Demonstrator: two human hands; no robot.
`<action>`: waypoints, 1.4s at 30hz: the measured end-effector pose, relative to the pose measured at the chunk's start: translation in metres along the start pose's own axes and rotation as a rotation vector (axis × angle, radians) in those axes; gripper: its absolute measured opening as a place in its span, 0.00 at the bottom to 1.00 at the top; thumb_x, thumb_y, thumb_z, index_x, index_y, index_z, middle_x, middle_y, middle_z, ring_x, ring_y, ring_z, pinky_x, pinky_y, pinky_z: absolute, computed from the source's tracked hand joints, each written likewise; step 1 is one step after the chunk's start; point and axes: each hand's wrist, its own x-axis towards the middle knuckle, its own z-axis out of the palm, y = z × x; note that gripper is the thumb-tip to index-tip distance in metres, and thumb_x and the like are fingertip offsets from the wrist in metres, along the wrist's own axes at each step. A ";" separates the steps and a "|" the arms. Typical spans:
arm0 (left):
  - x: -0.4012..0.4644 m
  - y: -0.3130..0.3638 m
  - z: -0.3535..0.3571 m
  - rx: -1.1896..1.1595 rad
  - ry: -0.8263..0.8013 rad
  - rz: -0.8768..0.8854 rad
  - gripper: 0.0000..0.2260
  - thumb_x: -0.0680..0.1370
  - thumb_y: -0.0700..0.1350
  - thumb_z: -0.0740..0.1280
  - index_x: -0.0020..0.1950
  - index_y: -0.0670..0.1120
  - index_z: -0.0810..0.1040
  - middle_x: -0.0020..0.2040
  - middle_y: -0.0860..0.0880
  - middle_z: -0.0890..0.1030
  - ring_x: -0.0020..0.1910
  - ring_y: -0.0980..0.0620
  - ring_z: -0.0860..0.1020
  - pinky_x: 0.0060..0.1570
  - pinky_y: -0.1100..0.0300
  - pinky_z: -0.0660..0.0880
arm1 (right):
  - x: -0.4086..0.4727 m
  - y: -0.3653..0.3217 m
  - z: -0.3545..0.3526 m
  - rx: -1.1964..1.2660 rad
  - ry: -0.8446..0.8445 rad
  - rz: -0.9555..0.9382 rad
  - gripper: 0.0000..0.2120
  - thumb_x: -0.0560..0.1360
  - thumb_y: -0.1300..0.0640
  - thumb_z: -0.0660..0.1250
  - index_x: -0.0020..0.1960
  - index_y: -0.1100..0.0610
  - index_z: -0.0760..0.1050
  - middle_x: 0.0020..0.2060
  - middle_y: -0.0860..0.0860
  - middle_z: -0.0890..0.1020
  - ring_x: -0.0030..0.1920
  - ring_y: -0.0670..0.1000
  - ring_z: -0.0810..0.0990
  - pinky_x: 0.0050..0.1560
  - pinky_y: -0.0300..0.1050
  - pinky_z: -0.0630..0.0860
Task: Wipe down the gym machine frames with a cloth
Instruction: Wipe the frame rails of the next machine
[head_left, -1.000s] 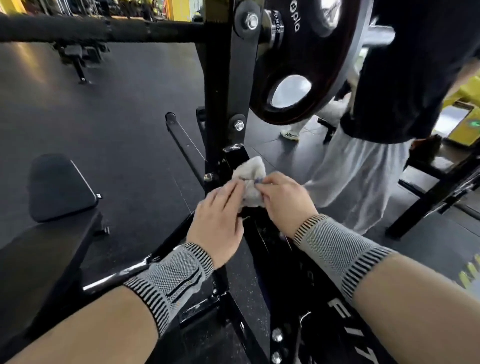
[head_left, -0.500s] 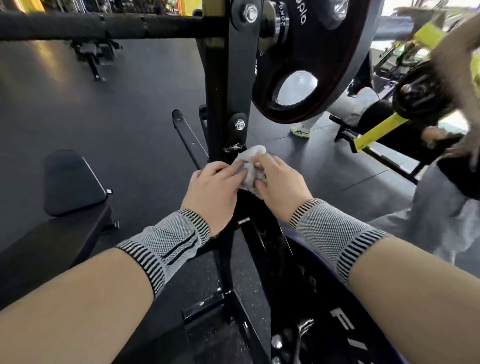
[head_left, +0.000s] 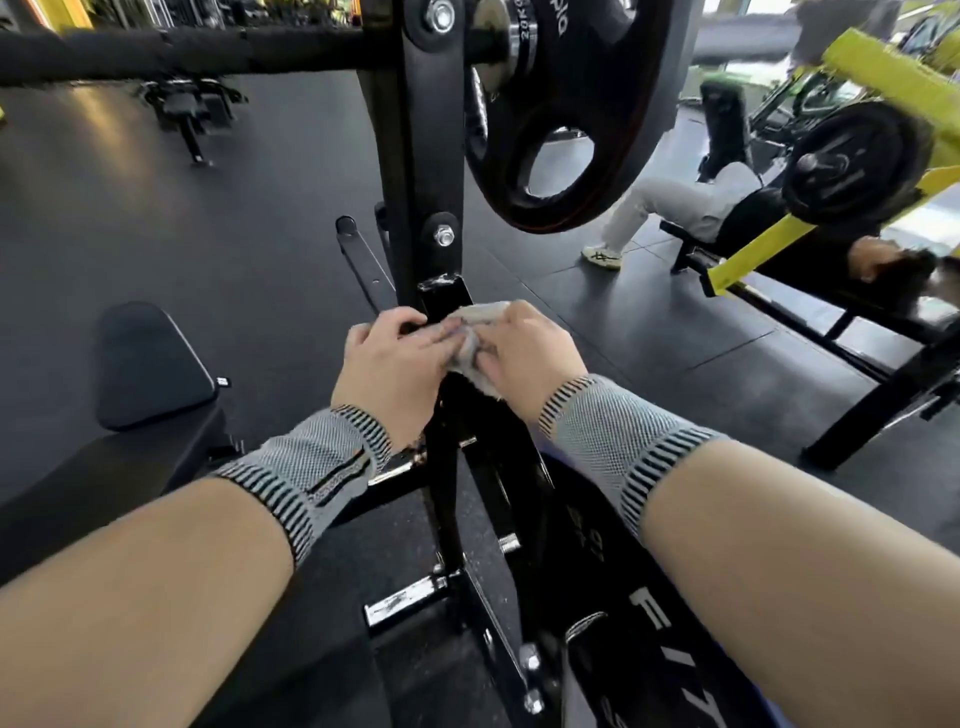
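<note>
A black machine frame rises in the middle of the view, with bolts on its upright and a slanted black beam running down toward me. A small grey-white cloth is bunched on that beam just under the upright's foot. My right hand grips the cloth, fingers curled into it. My left hand lies against the beam's left side, its fingertips touching the cloth's edge. Both wrists wear grey knit bands.
A 20 kg black plate hangs on the frame above my hands. A padded black bench stands at the left. To the right a person lies on a bench under a yellow machine. A padded bar crosses the top left.
Both hands and the cloth stay at the same spot on the beam. The person in grey trousers who stood close on the right has gone from view, and the camera has tilted slightly.
</note>
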 end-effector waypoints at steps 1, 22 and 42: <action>-0.001 0.002 0.000 -0.018 0.003 -0.019 0.16 0.72 0.40 0.73 0.58 0.53 0.82 0.58 0.59 0.81 0.57 0.50 0.69 0.51 0.48 0.69 | -0.001 -0.001 -0.001 -0.015 -0.002 -0.010 0.12 0.79 0.55 0.61 0.59 0.50 0.79 0.44 0.40 0.69 0.40 0.36 0.72 0.41 0.23 0.60; -0.098 0.087 -0.030 -0.274 -0.176 -0.099 0.13 0.69 0.36 0.72 0.52 0.44 0.81 0.48 0.51 0.80 0.45 0.52 0.76 0.46 0.51 0.79 | -0.133 0.035 -0.014 -0.151 -0.181 -0.131 0.09 0.77 0.57 0.64 0.52 0.58 0.79 0.52 0.56 0.76 0.50 0.58 0.77 0.48 0.48 0.76; -0.102 0.088 -0.025 -0.061 -0.325 -0.226 0.25 0.74 0.40 0.66 0.71 0.45 0.71 0.70 0.49 0.70 0.69 0.47 0.66 0.64 0.46 0.70 | -0.081 0.007 -0.004 -0.200 -0.208 -0.230 0.15 0.78 0.51 0.61 0.59 0.60 0.76 0.60 0.56 0.72 0.50 0.56 0.78 0.52 0.46 0.76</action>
